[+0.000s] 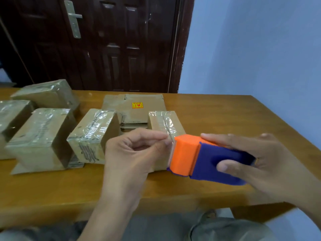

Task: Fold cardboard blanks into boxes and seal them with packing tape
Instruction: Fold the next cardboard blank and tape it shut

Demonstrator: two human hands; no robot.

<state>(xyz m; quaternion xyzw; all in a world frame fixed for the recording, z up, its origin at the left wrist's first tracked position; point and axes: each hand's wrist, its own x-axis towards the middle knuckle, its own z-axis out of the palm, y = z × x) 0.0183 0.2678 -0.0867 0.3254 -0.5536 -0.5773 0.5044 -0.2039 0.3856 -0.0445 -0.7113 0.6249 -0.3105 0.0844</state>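
Here, right hand [257,164] grips tape dispenser [205,160]; left hand [133,152] pinches tape end [171,139]

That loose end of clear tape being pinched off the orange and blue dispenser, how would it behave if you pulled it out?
Probably floppy: the clear tape is a thin film with nothing stiffening it. It would likely cling to the left hand, since the fingers pinch it at the dispenser mouth. It may also wrinkle easily, as the tape on the sealed box looks creased.
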